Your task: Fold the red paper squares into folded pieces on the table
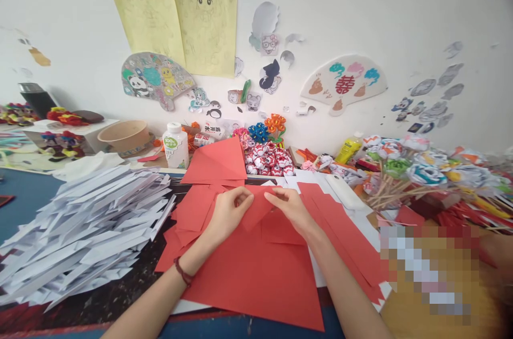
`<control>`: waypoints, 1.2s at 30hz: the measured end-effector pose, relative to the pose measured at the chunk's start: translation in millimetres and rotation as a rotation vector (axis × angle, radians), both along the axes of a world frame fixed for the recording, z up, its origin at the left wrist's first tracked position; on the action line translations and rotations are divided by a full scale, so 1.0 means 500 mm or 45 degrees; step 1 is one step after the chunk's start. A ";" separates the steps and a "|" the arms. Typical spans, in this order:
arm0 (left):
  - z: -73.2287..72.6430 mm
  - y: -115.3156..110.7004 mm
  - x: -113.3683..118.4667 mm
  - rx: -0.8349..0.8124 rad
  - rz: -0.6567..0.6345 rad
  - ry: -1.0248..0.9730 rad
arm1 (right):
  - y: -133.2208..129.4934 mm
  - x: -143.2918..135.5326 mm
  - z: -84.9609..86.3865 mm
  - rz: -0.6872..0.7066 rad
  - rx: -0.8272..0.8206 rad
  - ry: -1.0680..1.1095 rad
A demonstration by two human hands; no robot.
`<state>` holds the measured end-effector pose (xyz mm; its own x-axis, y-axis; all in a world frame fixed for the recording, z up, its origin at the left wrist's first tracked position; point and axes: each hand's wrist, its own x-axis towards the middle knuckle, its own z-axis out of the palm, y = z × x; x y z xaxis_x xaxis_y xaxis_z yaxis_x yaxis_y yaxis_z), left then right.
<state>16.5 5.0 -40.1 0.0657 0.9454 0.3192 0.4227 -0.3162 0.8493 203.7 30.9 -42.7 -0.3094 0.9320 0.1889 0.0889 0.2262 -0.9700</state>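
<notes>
Between my two hands is a small red piece of paper (256, 210), with one corner pointing down. My left hand (231, 206) pinches its left edge between thumb and fingers. My right hand (292, 210) grips the upper right edge the same way. Below them a large red paper sheet (256, 280) lies flat. Smaller red paper pieces (195, 210) lie overlapping to the left, and one red sheet (218, 160) rests behind my hands. Long red strips (340, 229) lie on white paper to the right of my right hand.
A big heap of folded white paper strips (84, 227) covers the left side. At the back stand a white bottle (175, 147), a beige basin (123, 135) and a yellow bottle (348, 149). Paper flowers on sticks (428, 168) crowd the right, beside a blurred patch (430, 275).
</notes>
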 end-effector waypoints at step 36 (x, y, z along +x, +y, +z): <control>0.026 -0.011 -0.013 -0.001 -0.189 0.439 | -0.007 0.007 0.009 0.307 0.101 -0.294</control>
